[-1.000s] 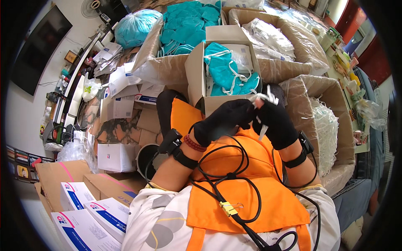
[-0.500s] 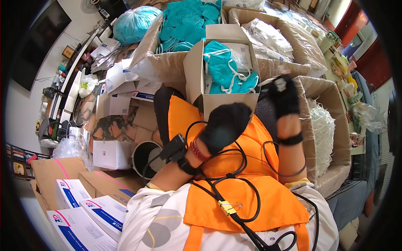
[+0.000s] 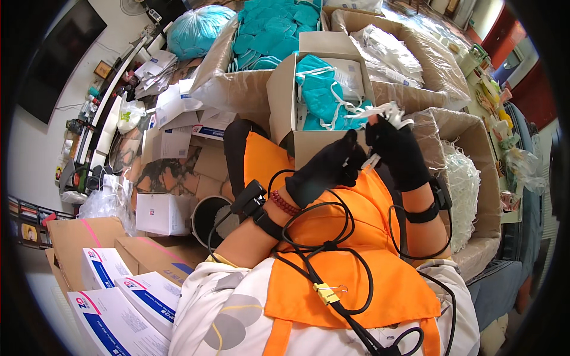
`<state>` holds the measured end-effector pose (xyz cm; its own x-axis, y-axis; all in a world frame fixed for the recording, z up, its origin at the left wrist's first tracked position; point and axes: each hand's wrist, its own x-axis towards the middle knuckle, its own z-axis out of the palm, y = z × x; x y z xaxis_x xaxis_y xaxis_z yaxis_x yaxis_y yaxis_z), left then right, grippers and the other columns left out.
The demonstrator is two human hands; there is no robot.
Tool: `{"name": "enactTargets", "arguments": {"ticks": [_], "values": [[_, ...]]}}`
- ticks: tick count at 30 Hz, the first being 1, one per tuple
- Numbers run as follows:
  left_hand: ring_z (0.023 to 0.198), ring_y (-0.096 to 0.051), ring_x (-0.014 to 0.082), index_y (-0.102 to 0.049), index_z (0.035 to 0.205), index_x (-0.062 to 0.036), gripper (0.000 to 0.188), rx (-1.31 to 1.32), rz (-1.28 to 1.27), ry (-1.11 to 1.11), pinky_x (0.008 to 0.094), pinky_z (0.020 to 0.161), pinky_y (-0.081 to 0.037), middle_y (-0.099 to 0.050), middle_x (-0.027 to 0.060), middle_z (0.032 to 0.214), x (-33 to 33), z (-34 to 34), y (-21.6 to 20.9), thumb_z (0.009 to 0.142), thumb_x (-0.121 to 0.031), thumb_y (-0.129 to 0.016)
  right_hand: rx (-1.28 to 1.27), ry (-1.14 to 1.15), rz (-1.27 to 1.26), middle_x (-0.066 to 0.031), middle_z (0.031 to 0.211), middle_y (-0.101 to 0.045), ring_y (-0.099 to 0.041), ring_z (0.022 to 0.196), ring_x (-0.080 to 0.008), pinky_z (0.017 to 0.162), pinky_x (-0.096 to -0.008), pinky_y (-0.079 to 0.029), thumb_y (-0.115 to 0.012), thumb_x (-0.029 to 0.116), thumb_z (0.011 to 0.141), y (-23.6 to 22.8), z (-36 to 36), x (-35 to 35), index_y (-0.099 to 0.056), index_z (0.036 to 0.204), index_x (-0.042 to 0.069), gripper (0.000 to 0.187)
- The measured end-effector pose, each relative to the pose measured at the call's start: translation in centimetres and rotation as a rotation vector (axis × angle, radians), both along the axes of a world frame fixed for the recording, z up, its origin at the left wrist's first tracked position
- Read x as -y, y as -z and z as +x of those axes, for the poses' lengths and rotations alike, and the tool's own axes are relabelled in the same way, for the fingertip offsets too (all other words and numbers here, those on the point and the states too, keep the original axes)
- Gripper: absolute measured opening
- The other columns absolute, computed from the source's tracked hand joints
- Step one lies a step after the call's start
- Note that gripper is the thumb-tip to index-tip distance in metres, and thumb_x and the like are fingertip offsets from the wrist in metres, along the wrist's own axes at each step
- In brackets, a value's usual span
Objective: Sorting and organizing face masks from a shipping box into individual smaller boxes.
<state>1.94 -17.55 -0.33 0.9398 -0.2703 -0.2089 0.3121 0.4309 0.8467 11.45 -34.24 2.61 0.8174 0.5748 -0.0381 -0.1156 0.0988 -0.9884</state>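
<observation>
My right hand (image 3: 399, 152), in a black glove, is closed around a bunch of white elastic straps (image 3: 390, 113). Their loops stick out above the fist, and a short end hangs below it. Just left of it, my gloved left hand (image 3: 331, 171) has its fingers pinched together. A small white bit shows at its fingertips, too small to name. Beyond both hands, an open carton (image 3: 307, 147) stands between my knees. Inside lie teal face masks (image 3: 319, 98) with white straps, beside a clear-wrapped white pack (image 3: 348, 76).
Behind the carton are a lined box of teal masks (image 3: 276, 29) and one of white packets (image 3: 386, 53). White strips (image 3: 462, 196) fill a box at right. A bucket (image 3: 208, 215) and printed cartons (image 3: 113, 320) stand at left. Black cables (image 3: 367, 273) cross my orange apron.
My right hand has turned inward and come down toward the left, its white straps now plainly in view. My left hand has moved up and right beside it, with its fingers pinched.
</observation>
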Motion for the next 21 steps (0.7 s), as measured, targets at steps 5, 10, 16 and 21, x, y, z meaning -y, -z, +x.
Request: {"name": "enactTargets", "arguments": {"ticks": [5, 10, 16, 21], "values": [[0.063, -0.054, 0.0085, -0.059, 0.105, -0.0063, 0.037, 0.102, 0.017, 0.05, 0.0216, 0.06, -0.044, -0.059, 0.0004, 0.084, 0.6, -0.1, 0.0, 0.099, -0.042, -0.05, 0.072, 0.034, -0.069, 0.0019, 0.088, -0.062, -0.057, 0.072, -0.0045, 0.057, -0.0198, -0.041, -0.054, 0.021, 0.099, 0.5, -0.5, 0.2, -0.061, 0.12, 0.005, 0.027], [0.064, -0.056, 0.0095, -0.059, 0.107, -0.0042, 0.024, 0.106, 0.062, 0.104, 0.0232, 0.058, -0.045, -0.06, 0.0012, 0.085, 0.7, 0.2, 0.7, 0.097, -0.026, -0.057, 0.343, 0.166, -0.28, 0.0027, 0.088, -0.061, -0.056, 0.07, -0.0034, 0.057, -0.0178, -0.04, -0.052, 0.023, 0.1, 2.2, -0.1, 0.2, -0.06, 0.117, 0.006, 0.025], [0.063, -0.056, 0.01, -0.058, 0.11, -0.0058, 0.021, 1.023, 0.784, -0.152, 0.0226, 0.056, -0.044, -0.062, 0.0041, 0.085, 0.9, 1.1, 1.3, 0.096, -0.022, -0.058, 0.026, 0.167, 0.062, 0.0012, 0.079, -0.058, -0.055, 0.066, -0.0061, 0.056, -0.0212, -0.04, -0.054, 0.023, 0.098, 2.2, -0.5, 0.3, -0.062, 0.102, 0.006, 0.02], [0.062, -0.055, 0.0087, -0.058, 0.113, -0.0072, 0.023, 0.094, 0.076, 0.119, 0.0214, 0.055, -0.043, -0.065, 0.0057, 0.087, 0.6, 0.4, 0.9, 0.099, -0.024, -0.051, -0.024, 0.251, 0.157, -0.0046, 0.065, -0.058, -0.056, 0.054, -0.0145, 0.048, -0.0294, -0.041, -0.057, 0.018, 0.092, 2.9, -0.8, 0.2, -0.067, 0.089, 0.005, 0.017]]}}
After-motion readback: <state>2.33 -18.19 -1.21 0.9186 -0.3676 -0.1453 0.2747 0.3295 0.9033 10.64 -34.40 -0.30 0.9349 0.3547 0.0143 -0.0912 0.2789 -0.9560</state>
